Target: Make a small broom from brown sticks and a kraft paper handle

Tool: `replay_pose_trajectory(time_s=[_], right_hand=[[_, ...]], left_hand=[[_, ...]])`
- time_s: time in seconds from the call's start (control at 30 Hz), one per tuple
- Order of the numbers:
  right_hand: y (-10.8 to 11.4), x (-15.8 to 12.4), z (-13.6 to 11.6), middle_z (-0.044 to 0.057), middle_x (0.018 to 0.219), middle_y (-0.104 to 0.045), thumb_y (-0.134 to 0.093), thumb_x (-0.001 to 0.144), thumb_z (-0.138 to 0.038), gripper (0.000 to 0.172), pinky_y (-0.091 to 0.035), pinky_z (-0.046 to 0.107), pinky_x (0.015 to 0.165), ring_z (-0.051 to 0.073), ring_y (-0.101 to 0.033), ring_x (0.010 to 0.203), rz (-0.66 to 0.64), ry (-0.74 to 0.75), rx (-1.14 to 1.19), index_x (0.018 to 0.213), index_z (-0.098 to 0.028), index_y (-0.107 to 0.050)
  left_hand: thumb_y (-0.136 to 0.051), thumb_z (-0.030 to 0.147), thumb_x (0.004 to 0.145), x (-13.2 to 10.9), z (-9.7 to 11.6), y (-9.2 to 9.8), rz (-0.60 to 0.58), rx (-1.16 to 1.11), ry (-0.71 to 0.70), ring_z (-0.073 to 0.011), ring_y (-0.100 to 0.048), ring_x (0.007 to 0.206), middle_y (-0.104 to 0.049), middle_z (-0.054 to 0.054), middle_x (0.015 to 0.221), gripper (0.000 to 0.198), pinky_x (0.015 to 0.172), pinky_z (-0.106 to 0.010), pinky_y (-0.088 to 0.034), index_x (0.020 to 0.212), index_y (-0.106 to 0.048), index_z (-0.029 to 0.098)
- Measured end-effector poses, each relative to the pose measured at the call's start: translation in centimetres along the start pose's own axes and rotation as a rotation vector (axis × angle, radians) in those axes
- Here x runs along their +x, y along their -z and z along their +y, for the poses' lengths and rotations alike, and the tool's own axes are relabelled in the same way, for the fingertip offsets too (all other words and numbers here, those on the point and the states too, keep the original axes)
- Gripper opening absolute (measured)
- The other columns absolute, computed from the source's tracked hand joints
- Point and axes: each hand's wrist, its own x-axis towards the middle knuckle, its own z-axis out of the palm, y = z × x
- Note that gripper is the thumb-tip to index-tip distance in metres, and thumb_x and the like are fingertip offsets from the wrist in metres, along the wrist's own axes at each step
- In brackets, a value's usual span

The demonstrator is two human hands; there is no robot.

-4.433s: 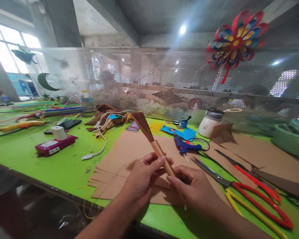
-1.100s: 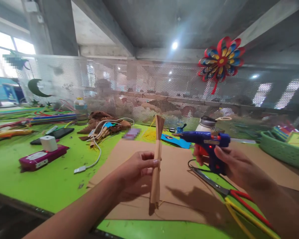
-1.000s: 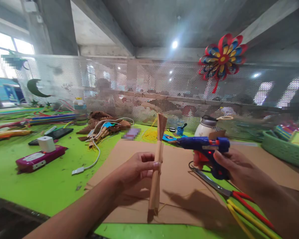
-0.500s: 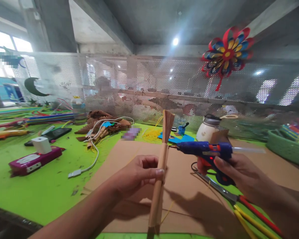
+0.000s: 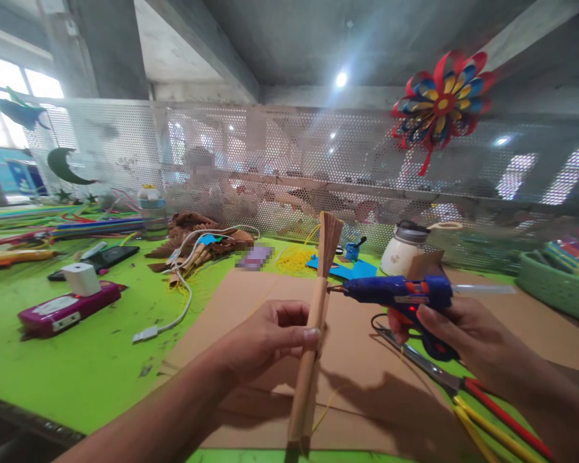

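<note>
Bright-green, cluttered tabletop, and the action's dead centre!
The left hand pinches a fan-topped, pleated brown-paper bundle, leaning slightly over flat brown paper sheets; the right hand grips a dark-blue plastic glue gun, nozzle right at the bundle's edge, red-handled metal scissors below.

Brown paper bundle: pleated, fanned top, wrapped stem, near upright, leaning right, in left hand. Blue glue gun: red light lit, clear stick out back, roughly level in right hand, nozzle beside stem's upper end, contact unclear.
</note>
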Motion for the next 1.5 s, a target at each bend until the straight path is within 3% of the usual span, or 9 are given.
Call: replay_pose_trajectory(time_s=[0.23,0.47,0.83,1.27,1.5], right_hand=[[-0.1,-0.1,-0.6,0.004,0.067,-0.061,-0.044,0.087,-0.044,0.035,-0.037,0.024,0.048,0.013,-0.051,0.056,-0.002,0.044,-0.025,0.072,-0.019,-0.064],[-0.3,-0.1,-0.5,0.005,0.068,-0.061,-0.043,0.088,-0.045,0.036,-0.042,0.027,0.056,0.015,-0.054,0.062,0.06,0.007,-0.029,0.073,-0.018,-0.064],[-0.2,-0.2,-1.0,0.003,0.064,-0.059,-0.046,0.087,-0.044,0.034,-0.038,0.023,0.044,0.011,-0.045,0.049,-0.006,0.042,-0.044,0.07,-0.02,-0.063],[-0.4,0.2,-0.4,0.005,0.07,-0.061,-0.046,0.087,-0.046,0.034,-0.045,0.028,0.056,0.016,-0.056,0.065,0.045,0.018,0.001,0.073,-0.02,-0.063],[-0.4,-0.3,-1.1,0.003,0.064,-0.058,-0.047,0.087,-0.045,0.036,-0.036,0.025,0.046,0.01,-0.044,0.05,0.015,-0.021,0.015,0.069,-0.017,-0.062]], left_hand=[[-0.075,0.022,0.064,0.1,-0.1,0.1,-0.015,-0.015,-0.014,-0.0085,-0.053,0.063,-0.058,-0.001,0.071,0.021,0.06,-0.022,-0.039,0.082,-0.067,0.012],[-0.073,0.021,0.065,0.1,-0.2,0.2,-0.008,0.008,-0.008,-0.0105,-0.055,0.067,-0.062,-0.003,0.074,0.019,0.063,-0.023,-0.04,0.081,-0.068,0.013],[-0.074,0.021,0.063,0.1,0.0,0.2,0.015,0.027,0.007,-0.0097,-0.053,0.066,-0.06,-0.002,0.072,0.019,0.061,-0.022,-0.04,0.079,-0.067,0.014],[-0.074,0.023,0.064,0.3,-0.2,0.4,-0.008,0.03,0.013,-0.0104,-0.055,0.066,-0.061,-0.003,0.073,0.02,0.061,-0.022,-0.041,0.08,-0.066,0.013],[-0.075,0.023,0.063,0.2,-0.1,0.3,0.0,0.022,0.011,-0.0094,-0.055,0.066,-0.061,-0.002,0.073,0.024,0.061,-0.021,-0.041,0.082,-0.066,0.012]])
